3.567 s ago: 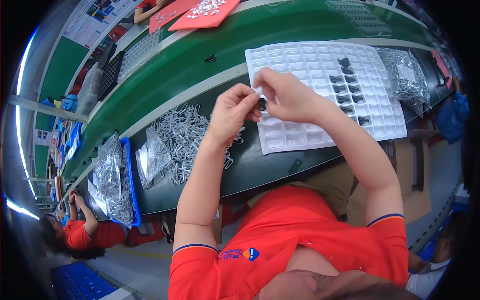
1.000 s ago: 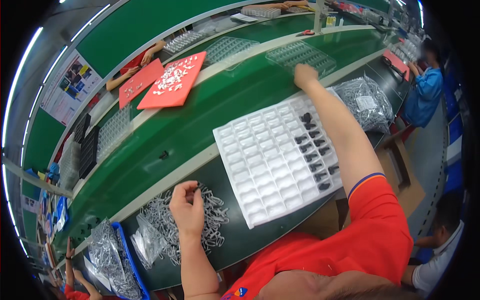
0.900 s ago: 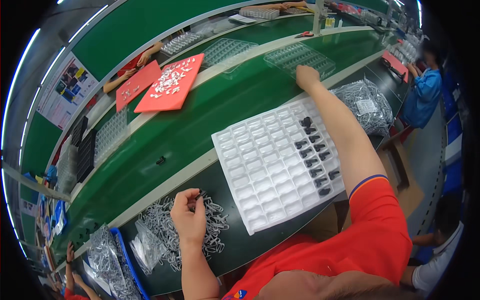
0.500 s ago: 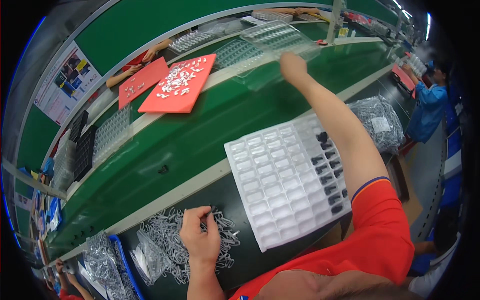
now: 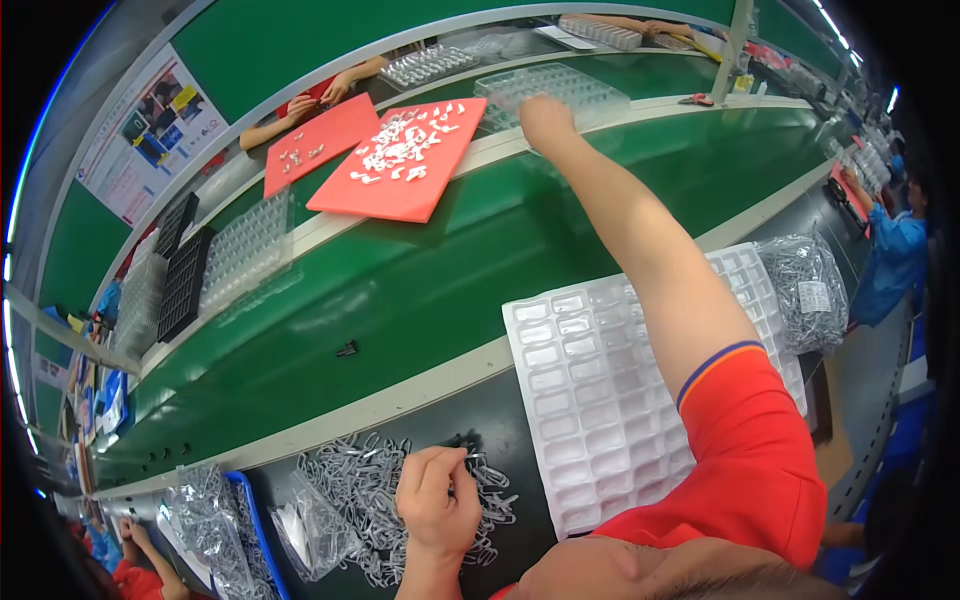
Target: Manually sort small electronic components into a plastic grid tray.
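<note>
My left hand (image 5: pixel 437 500) is closed in a pinch over a heap of grey wire clips (image 5: pixel 375 490). A small black part (image 5: pixel 466 440) shows at its fingertips, too small to make out fully. My right arm reaches across the green surface, and my right hand (image 5: pixel 548 122) is at the near edge of a clear plastic tray (image 5: pixel 590 92) on the far ledge. Its fingers are curled at the tray and partly hidden. A white tray of many pockets (image 5: pixel 575 400) lies under my right forearm and sleeve, which cover part of it.
Red foam sheets (image 5: pixel 420 200) bear small white parts. A black piece (image 5: pixel 347 349) lies on the green belt (image 5: pixel 480 260). Bagged grey clips (image 5: pixel 805 290) stand right of the white tray; another bag (image 5: pixel 205 520) and a blue bin (image 5: pixel 250 530) are left. Co-workers sit across and farther right.
My right hand has moved left along the far ledge, and the clear trays there now lie together, flatter. The whole view has shifted. My left hand keeps its pinch over the clips.
</note>
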`<state>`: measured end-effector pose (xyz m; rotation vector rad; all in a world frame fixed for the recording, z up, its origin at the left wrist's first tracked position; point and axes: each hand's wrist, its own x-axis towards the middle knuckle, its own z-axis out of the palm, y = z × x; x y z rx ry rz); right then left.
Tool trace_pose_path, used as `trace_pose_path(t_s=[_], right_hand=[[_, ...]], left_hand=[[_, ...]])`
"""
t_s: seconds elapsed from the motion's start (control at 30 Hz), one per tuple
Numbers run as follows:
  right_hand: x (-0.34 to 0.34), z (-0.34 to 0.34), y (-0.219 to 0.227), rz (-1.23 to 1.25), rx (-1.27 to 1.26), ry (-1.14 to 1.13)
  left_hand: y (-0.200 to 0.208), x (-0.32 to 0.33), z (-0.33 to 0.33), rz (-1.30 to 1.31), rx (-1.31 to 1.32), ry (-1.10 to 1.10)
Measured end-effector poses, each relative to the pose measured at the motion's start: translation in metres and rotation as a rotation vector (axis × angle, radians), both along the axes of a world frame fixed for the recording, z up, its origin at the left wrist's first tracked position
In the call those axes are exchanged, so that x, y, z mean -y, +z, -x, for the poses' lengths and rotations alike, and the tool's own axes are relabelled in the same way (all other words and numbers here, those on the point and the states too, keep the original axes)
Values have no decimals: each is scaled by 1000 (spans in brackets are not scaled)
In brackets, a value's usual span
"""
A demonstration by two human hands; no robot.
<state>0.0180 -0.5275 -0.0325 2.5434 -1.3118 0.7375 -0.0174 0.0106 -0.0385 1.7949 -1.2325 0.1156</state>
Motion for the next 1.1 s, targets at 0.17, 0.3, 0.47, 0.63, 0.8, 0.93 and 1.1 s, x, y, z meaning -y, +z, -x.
trace_pose_path(t_s=[0.17, 0.3, 0.47, 0.63, 0.8, 0.93, 1.1], right_hand=[[-93, 36, 1, -60, 74, 188], [-158, 114, 29, -78, 113, 439], [-224, 167, 31, -378, -11, 694], [-305, 165, 6, -522, -10, 882], [-378, 135, -29, -461, -140, 1068], [-395, 121, -42, -502, -148, 1025], [-409, 115, -40, -427, -325, 1003]], left_hand=[[9, -13, 4, -20, 14, 35], [20, -8, 10, -23, 34, 20], [3, 9, -21, -64, -161, 34], [1, 86, -104, -181, 28, 5], [-39, 130, -150, -220, 74, -67], [-31, 124, -123, -281, 136, 14], [26, 109, -64, -302, -15, -199]])
